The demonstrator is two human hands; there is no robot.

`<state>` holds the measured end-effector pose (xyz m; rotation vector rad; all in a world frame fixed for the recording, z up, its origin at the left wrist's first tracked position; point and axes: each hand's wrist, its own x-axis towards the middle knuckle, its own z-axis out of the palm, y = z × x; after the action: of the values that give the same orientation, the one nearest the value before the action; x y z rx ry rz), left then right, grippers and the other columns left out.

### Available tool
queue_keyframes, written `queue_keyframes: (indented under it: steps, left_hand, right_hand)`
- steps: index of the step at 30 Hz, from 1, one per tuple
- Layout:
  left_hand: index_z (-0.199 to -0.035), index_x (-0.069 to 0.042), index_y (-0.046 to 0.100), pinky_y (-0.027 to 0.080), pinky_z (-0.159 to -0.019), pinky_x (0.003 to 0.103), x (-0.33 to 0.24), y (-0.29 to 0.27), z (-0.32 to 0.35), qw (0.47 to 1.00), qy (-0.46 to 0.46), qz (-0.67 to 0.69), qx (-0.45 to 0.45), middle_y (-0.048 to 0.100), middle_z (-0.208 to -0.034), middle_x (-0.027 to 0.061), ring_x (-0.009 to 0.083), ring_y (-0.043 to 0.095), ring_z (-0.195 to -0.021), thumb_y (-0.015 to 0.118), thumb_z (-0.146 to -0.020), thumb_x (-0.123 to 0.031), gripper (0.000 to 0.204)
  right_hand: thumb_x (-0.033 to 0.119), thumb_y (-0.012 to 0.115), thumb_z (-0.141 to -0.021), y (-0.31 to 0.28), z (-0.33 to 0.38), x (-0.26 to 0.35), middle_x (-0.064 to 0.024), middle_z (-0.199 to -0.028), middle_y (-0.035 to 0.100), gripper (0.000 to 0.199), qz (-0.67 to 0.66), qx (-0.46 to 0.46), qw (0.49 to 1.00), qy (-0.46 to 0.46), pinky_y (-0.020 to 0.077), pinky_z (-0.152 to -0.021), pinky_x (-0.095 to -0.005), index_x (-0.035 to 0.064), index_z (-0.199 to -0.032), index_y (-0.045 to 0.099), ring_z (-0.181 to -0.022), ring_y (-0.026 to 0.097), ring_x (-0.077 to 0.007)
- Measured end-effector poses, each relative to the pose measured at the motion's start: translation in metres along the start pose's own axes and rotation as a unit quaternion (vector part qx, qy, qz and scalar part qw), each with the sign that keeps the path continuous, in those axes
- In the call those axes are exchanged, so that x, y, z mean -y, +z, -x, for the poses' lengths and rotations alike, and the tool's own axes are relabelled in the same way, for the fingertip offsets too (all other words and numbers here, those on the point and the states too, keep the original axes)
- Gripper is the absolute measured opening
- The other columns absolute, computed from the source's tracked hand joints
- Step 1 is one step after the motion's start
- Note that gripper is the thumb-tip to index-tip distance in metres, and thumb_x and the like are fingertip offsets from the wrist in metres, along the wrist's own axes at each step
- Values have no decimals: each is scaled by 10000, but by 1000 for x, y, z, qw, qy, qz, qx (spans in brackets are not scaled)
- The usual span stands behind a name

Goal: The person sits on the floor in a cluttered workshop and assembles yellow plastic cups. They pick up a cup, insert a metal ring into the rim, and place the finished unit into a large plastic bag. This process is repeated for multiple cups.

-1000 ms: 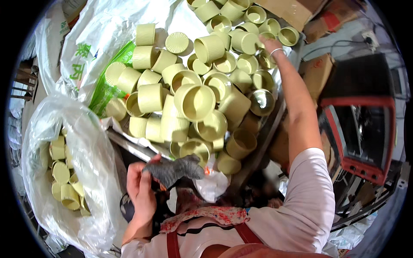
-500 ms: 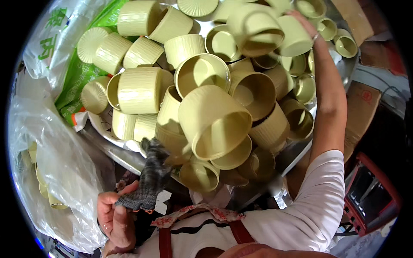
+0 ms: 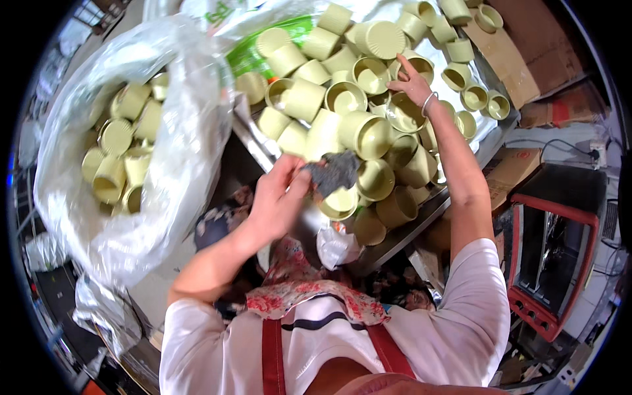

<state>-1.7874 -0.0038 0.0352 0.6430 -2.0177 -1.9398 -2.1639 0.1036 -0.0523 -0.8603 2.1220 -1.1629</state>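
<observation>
Left hand [image 3: 278,196]: fingers and thumb pinched closed on a dark grey, rough-textured scrap of abrasive cloth [image 3: 333,172], held up in front of the near edge of the pile. The cloth hangs just beside a pale yellow-green plastic cup with its mouth facing the camera [image 3: 341,202]; contact between the two cannot be confirmed.

Right hand [image 3: 412,82]: fingers spread narrowly and curved down over the rim of an open pale yellow-green cup [image 3: 403,113] in the upper middle of the pile. Fingertips touch it; whether they grip it cannot be told. A thin bangle [image 3: 428,103] sits on the wrist.

Both hands work over a heap of identical ribbed pale yellow-green cups [image 3: 359,131], lying on their sides and upright on a metal tray table [image 3: 253,141].

To the left, a large clear plastic bag [image 3: 178,138] holds more of the same cups. To the right, brown cardboard boxes [image 3: 526,52] and a red-framed countertop oven [image 3: 559,250].
</observation>
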Motion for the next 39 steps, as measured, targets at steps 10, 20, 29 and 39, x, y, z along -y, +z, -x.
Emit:
queue_keyframes:
  steps: [10,20,29,39]
  left_hand:
    - [-895,10,502,436,-622,269,-38,-97,37,952,149,37,-267,564,-695,92,119,530,-654,506,-851,-160,176]
    - [-698,-39,574,417,-584,292,48,-267,42,970,-136,104,-174,584,-691,52,147,544,-623,519,-779,-135,137]
    - [-856,-49,489,519,-616,312,-71,-160,100,958,-18,278,-71,574,-730,64,161,581,-633,453,-877,-163,122]
    - [-918,-24,532,507,-479,316,-50,-76,112,915,-220,325,88,569,-625,75,232,611,-553,456,-906,-252,240]
  right_hand:
    - [211,647,-752,77,144,142,-123,-1055,607,395,202,11,972,-117,447,-831,-271,28,-1097,586,-969,574,-181]
    - [122,617,-781,197,288,178,-110,-891,642,246,10,12,998,-66,474,-718,-240,-12,-987,619,-789,603,-132]
    - [109,637,-783,220,314,238,-95,-1013,597,386,-222,-54,970,-84,466,-775,-259,-23,-1131,536,-917,564,-141]
    - [156,643,-770,210,349,202,-53,-896,596,362,-223,-93,970,-33,448,-727,-246,-46,-1056,550,-808,557,-126]
